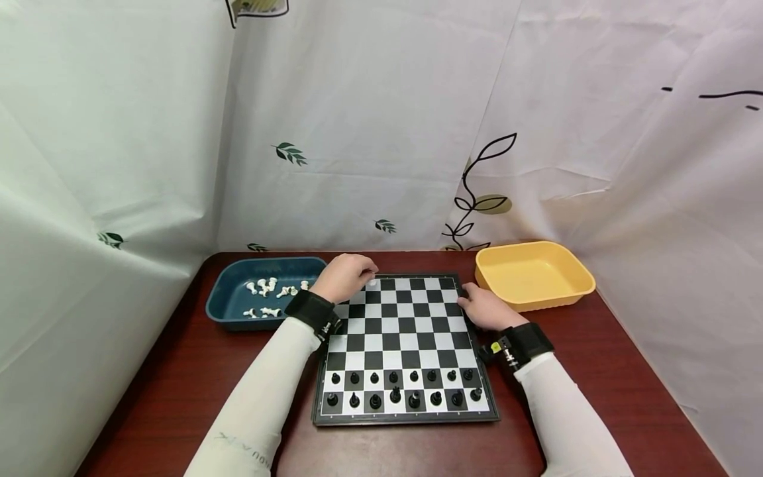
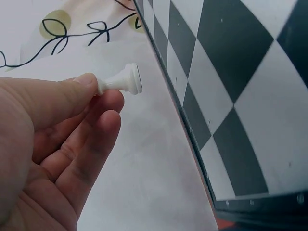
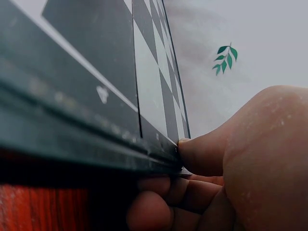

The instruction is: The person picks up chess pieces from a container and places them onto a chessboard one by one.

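- Fingers of the left hand are pinching a white pawn by its head, its round base pointing away from the palm, over the far left corner of the chessboard.
- Left forearm, in a pale sleeve with a black wrist strap, is reaching forward along the board's left side.
- Right hand is resting at the board's right edge; its thumb is pressing on the rim while the other fingers are curling under it, gripping the board.
- Black pieces are standing in the two nearest rows.
- Blue tray at the left is holding loose white pieces; a yellow tray is sitting at the right.
- Everything is lying on a dark red wooden table, with white leaf-printed sheets hanging around it.
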{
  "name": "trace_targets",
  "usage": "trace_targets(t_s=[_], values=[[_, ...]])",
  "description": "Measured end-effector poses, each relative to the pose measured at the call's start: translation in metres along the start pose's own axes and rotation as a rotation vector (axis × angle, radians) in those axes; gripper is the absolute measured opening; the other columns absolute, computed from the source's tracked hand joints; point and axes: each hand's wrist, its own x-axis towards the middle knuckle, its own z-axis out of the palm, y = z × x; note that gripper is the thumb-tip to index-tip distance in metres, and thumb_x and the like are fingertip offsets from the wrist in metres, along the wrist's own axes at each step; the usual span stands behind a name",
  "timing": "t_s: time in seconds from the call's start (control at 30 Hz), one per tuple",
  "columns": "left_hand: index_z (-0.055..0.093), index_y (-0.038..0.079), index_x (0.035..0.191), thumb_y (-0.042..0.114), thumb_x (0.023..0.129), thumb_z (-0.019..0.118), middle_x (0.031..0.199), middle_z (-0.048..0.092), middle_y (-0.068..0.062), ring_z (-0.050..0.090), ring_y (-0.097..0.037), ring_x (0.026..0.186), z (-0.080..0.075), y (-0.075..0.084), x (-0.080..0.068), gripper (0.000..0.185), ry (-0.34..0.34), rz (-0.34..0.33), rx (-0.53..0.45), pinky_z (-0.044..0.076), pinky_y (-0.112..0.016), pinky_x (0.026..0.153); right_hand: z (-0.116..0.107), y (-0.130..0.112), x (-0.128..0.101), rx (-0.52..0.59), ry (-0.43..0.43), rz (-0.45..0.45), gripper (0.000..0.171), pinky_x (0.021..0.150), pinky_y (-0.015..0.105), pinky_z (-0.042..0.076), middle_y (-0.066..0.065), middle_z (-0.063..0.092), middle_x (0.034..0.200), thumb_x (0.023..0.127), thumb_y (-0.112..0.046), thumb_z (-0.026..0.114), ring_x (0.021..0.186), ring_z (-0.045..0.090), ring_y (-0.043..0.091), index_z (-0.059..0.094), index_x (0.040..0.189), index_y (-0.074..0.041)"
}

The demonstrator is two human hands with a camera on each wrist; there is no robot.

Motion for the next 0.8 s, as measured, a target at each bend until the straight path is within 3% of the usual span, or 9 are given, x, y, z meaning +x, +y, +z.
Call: trace_targets(t_s=[0.2, 0.63, 0.8], values=[[0.082, 0.004, 0.128, 0.009, 0.108, 0.074, 0.122, 0.081, -0.011, 0.076, -0.027, 0.115, 0.008, 0.005, 0.006, 0.022, -0.026, 0.018, 0.012, 0.059, -0.042, 0.103, -0.001, 0.000, -0.001, -0.002, 0.000, -0.005, 0.056, 0.061, 0.039, 0.053, 0.021, 0.068, 0.105, 0.118, -0.022, 0.050, 0.064, 0.064, 0.024, 0.040, 0.159, 0.014], [0.082, 0.005, 0.129, 0.009, 0.110, 0.071, 0.125, 0.081, -0.010, 0.075, -0.026, 0.120, 0.026, 0.007, 0.016, 0.022, -0.044, 0.028, 0.008, 0.058, -0.042, 0.106, 0.000, 0.000, -0.001, -0.006, -0.005, 0.000, 0.056, 0.059, 0.038, 0.053, 0.020, 0.068, 0.100, 0.118, -0.021, 0.050, 0.061, 0.064, 0.024, 0.040, 0.159, 0.015], [0.082, 0.006, 0.130, 0.008, 0.110, 0.071, 0.126, 0.081, -0.009, 0.075, -0.025, 0.121, 0.029, 0.006, 0.020, 0.023, -0.054, 0.018, 0.015, 0.058, -0.040, 0.107, 0.000, 0.000, -0.001, -0.004, -0.001, -0.001, 0.056, 0.060, 0.039, 0.053, 0.023, 0.069, 0.106, 0.118, -0.021, 0.050, 0.062, 0.064, 0.024, 0.040, 0.159, 0.014]])
